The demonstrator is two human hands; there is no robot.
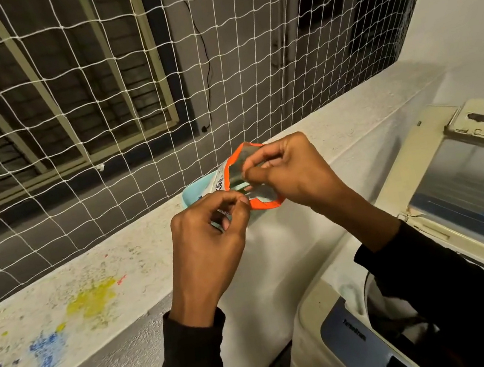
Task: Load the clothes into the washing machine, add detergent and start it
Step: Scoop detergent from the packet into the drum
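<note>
Head view — left hand [208, 219] and right hand [292, 172] both pinch the orange-rimmed mouth of a detergent pouch [240, 177], above the ledge [121, 264] — washing machine [334, 326] beside

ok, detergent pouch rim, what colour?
Orange, edging the opened mouth of the detergent pouch; clearest in the head view.

Little legible print from where I'm watching.
On the detergent pouch [235, 178] I make out sideways black letters, roughly "Sur", the rest cut off. The washing machine [346, 340] panel near right carries a small dark word, too blurred for me to read.
</note>
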